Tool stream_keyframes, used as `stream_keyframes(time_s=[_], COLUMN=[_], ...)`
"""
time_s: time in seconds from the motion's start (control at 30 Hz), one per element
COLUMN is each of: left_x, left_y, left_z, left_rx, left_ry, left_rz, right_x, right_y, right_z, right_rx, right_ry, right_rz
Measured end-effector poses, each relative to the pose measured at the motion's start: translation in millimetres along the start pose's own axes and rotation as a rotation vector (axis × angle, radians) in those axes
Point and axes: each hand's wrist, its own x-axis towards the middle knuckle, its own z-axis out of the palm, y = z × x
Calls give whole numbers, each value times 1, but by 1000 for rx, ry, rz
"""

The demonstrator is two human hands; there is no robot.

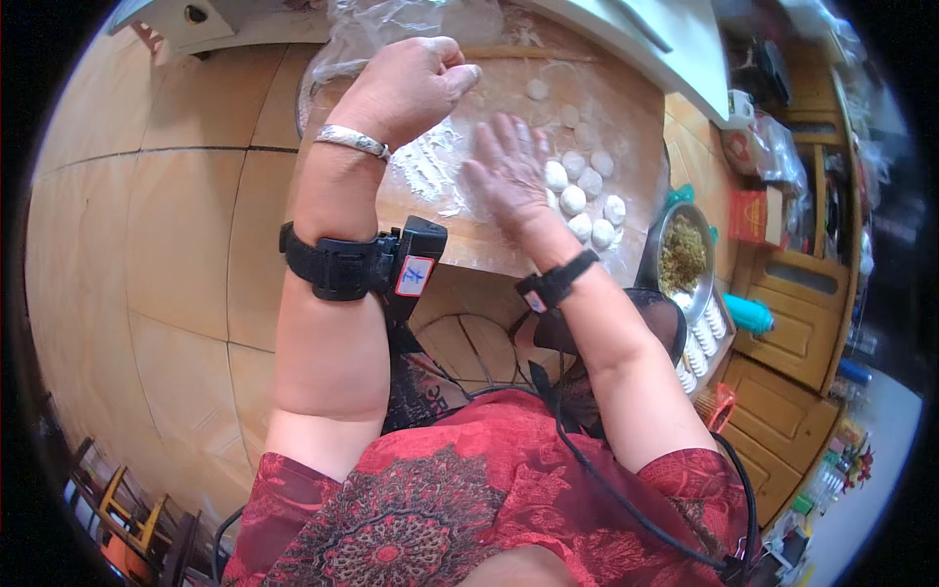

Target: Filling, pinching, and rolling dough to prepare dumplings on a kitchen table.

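My left hand (418, 92) is raised over the left part of a wooden pastry board (623, 95), fingers curled in with the thumb against them. Whatever may be inside that fist is hidden. White flour (425, 169) lies in a streaky patch beneath and beside it. Palm down, my right hand (510, 172) is spread with its fingers apart, just left of a cluster of white dough balls (573, 199). Several small dough pieces (537, 89) sit farther up the board. A wooden rolling pin (528, 53) lies across the far side.
Clear plastic bags (381, 29) lie at the board's far left. Right of the board stand a metal bowl of chopped filling (682, 253) and a tray of pleated dumplings (704, 337). A teal bottle (748, 314) is near wooden cabinets (796, 323). A white panel (660, 44) borders the board's far right.
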Motion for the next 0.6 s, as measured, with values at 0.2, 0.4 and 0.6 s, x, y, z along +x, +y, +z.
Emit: stream_keyframes(time_s=[0.2, 0.4, 0.6], left_x=[5, 8, 10], left_y=[-4, -6, 2], left_z=[3, -4, -1], left_rx=[-10, 25, -10], left_ry=[-13, 29, 11], left_rz=[-17, 26, 23], right_x=[40, 47, 0], right_y=[47, 26, -13], right_z=[4, -7, -7], right_rx=[-47, 44, 405], right_ry=[151, 43, 113], right_rz=[207, 102, 40])
